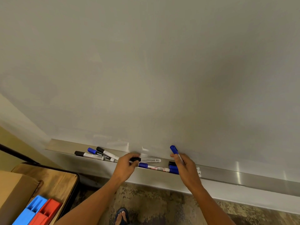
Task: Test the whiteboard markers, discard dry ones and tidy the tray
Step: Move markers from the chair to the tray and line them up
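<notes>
From the head camera I see my left hand [127, 164] pinching the black cap of a black-capped marker [146, 159] that lies along the metal tray [243, 176] under the whiteboard [146, 70]. My right hand [185, 166] grips a blue marker [175, 151], cap end up, above the tray and close to the board. On the tray between my hands lies another blue-capped marker [154, 167]. At the tray's left end lies a pile of three markers [97, 155]. Below the tray's left end stands a wooden table [56, 179] with a blue and red block [39, 211].
</notes>
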Motion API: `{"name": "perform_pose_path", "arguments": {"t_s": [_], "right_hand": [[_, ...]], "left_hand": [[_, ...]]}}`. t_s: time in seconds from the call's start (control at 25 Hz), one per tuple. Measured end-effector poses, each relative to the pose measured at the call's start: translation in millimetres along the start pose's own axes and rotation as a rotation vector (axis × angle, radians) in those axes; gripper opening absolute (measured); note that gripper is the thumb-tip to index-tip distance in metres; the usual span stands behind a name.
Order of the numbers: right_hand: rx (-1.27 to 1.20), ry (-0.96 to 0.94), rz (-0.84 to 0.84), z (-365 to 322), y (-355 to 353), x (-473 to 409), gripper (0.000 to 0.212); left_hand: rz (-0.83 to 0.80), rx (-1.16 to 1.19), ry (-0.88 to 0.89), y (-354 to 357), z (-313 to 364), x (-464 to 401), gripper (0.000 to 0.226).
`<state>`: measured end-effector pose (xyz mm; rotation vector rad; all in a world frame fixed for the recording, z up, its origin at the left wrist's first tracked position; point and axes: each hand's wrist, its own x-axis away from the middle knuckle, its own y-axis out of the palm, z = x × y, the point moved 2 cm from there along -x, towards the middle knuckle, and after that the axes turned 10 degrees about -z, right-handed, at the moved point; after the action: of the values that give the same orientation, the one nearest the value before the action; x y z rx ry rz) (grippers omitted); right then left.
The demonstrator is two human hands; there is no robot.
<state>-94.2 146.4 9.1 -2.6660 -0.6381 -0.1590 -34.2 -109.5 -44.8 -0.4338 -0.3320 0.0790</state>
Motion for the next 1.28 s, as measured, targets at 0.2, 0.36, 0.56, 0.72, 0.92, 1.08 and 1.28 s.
{"name": "perform_pose_path", "arguments": {"t_s": [0.2,0.36,0.56,0.72,0.92,1.08,1.28], "right_hand": [[0.089,0.031,0.014,7.8,-5.0,2.3,0.018],[0.195,-0.017,0.016,9.2,-9.3,1.2,0.012],[0.317,-0.109,-0.015,9.9,-5.1,-1.4,0.016],[0.398,-0.132,-0.026,14.9,5.6,-12.1,0.017],[0.510,-0.173,-0.010,10.0,30.2,-25.6,0.022],[0.574,-0.162,-0.033,7.1,50.1,-39.3,0.021],[0.711,-0.115,-0.088,14.4,73.1,-47.9,0.025]], "left_hand": [[-0.056,-0.048,-0.004,0.0,0.3,-7.7,0.030],[-0.104,-0.096,0.012,3.8,0.2,-13.7,0.033],[-0.130,-0.168,0.020,13.4,1.6,-18.6,0.030],[-0.154,-0.192,0.026,19.6,3.4,-19.5,0.030],[-0.093,-0.166,0.046,15.2,3.3,-15.1,0.033],[0.003,-0.075,0.026,11.4,-3.4,-10.1,0.035],[0.108,0.010,-0.067,8.8,-2.1,-1.8,0.029]]}}
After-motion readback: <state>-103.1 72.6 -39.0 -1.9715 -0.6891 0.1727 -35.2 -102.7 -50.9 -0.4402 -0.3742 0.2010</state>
